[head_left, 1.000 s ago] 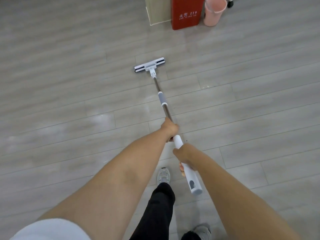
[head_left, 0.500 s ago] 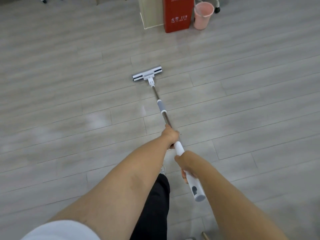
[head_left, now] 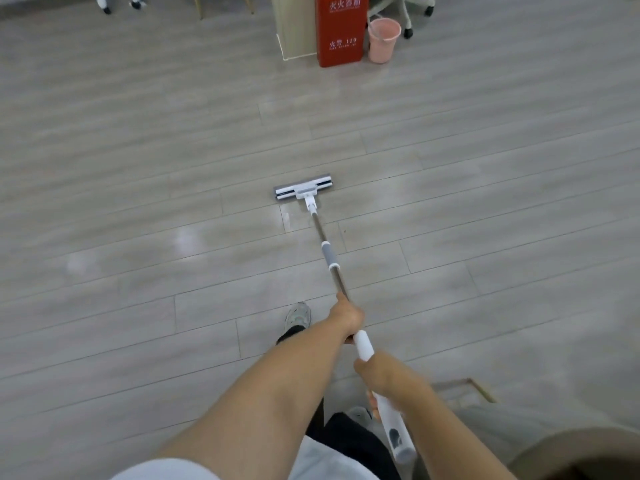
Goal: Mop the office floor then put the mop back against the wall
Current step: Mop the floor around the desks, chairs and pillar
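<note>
A flat mop with a white and grey head (head_left: 303, 191) lies on the grey wood-plank floor (head_left: 138, 161) ahead of me. Its metal pole (head_left: 327, 252) runs back toward me and ends in a white handle (head_left: 363, 344). My left hand (head_left: 348, 318) grips the pole just above the white handle. Lower down, my right hand (head_left: 375, 375) grips the white handle near its end. Wet sheen shows on the planks around the mop head.
A red fire-extinguisher box (head_left: 341, 29) stands at the far wall beside a beige panel (head_left: 294, 26) and a pink bucket (head_left: 382, 39). Chair castors (head_left: 408, 31) show behind the bucket. My shoe (head_left: 297, 315) is on the floor. A round beige thing (head_left: 571, 452) sits at lower right.
The mop head has slid back toward me across the planks. I have stepped backward, so the red box and pink bucket look farther off. Both hands keep their grip.
</note>
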Demonstrator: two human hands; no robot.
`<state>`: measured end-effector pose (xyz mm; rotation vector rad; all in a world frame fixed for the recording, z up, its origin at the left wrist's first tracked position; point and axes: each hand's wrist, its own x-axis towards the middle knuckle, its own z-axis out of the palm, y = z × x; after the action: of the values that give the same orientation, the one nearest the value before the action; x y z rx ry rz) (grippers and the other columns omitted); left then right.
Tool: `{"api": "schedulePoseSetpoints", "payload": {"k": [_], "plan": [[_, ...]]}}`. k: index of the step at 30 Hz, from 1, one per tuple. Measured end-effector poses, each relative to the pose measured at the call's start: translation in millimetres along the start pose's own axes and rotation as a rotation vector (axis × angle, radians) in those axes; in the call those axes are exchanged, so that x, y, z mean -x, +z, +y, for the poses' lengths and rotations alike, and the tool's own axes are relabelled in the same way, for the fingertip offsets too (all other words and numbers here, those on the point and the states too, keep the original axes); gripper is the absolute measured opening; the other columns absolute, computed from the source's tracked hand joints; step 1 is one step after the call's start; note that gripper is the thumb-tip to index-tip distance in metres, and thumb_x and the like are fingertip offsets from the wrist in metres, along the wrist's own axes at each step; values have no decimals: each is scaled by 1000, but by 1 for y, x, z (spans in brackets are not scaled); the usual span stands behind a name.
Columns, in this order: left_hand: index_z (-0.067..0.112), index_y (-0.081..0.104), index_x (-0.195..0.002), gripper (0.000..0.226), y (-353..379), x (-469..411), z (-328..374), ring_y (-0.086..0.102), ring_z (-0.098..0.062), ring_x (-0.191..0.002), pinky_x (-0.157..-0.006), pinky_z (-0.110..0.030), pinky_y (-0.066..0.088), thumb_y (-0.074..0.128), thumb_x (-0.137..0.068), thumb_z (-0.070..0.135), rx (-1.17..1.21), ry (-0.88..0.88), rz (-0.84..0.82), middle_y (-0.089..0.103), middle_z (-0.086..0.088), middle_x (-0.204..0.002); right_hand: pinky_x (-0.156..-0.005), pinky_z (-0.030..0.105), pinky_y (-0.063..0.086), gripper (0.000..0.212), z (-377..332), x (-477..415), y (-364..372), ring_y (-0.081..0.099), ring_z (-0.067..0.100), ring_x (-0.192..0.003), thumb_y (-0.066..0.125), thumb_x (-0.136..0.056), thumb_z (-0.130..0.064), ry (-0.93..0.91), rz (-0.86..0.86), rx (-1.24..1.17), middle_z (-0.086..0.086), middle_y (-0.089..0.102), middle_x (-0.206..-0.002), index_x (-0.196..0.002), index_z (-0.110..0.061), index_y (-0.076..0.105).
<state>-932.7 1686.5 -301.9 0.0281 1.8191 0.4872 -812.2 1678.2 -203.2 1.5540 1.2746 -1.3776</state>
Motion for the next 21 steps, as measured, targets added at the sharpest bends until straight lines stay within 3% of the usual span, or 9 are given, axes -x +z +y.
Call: {"api": "schedulePoseSetpoints", "payload": {"k": [6,10,13,17,19,21], "plan": [[30,7,-160,74,-26,-7,-8,63,-29,-98,-70,-40,61,44,-97,17,2,36,20,54,-7,-120,-45,25,51,21,-26,3,25,54,18,-49,52,-100,-29,50,19,-64,8,61,-73,-107,-9,53],[27,16,-157,66,-63,-32,7,63,-30,-99,-57,-33,53,44,-98,16,-2,77,38,56,-10,-120,-45,26,51,21,-71,-6,33,55,20,-49,49,-102,-29,11,3,-108,9,62,-74,-107,-9,54],[23,33,-143,48,-99,-59,37,62,-29,-92,-50,-29,48,46,-98,14,28,79,33,56,-10,-112,-45,28,52,22,-120,-17,27,54,21,-50,46,-103,-28,-53,-18,-137,11,61,-73,-99,-8,52],[19,41,-128,33,-136,-99,95,60,-28,-84,-51,-30,48,47,-96,13,55,99,5,59,-14,-110,-57,35,59,20,-191,-43,1,56,24,-44,45,-99,-26,-66,57,-60,8,60,-59,-96,-7,50],[20,40,-130,35,-147,-118,123,60,-27,-84,-50,-30,49,48,-96,14,78,110,-9,59,-15,-115,-57,33,58,17,-222,-52,-17,56,25,-41,44,-96,-25,-18,87,-17,7,57,-48,-94,-8,48],[22,40,-134,40,-154,-135,150,61,-25,-83,-50,-30,51,48,-96,14,92,120,-18,60,-13,-116,-71,39,60,23,-246,-61,-33,57,28,-49,44,-92,-24,2,115,-18,8,58,-46,-101,-5,52]]}}
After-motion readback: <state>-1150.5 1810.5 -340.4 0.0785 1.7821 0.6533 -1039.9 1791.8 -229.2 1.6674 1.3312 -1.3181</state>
